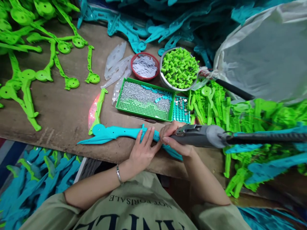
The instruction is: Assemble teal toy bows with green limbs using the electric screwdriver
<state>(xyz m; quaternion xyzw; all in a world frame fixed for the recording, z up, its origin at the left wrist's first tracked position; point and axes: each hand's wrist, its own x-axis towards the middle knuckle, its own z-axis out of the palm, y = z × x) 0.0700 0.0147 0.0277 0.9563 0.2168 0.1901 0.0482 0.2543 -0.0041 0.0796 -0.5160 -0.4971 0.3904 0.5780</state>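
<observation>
A blue plastic toy part (120, 131), long and shaped like a bow or weapon frame, lies along the near edge of the table. My left hand (142, 151) holds it down, fingers laid across it and the thumb at its near side. In my right hand (176, 139) is a dark grey electric screwdriver (201, 135), closed in near the blue part's right end; the driver's tip is hidden by my fingers. Touching the blue part's left end is a green arm piece (99, 108) with a clear pinkish blade.
Behind my hands stand a green tray (144, 113) of small screws, a blue tray (181, 118) with metal discs, a red basket (145, 77) of white strips and a bowl (165, 81) of green pieces. Green parts (208, 105) pile up right; a white sack (261, 54) stands behind.
</observation>
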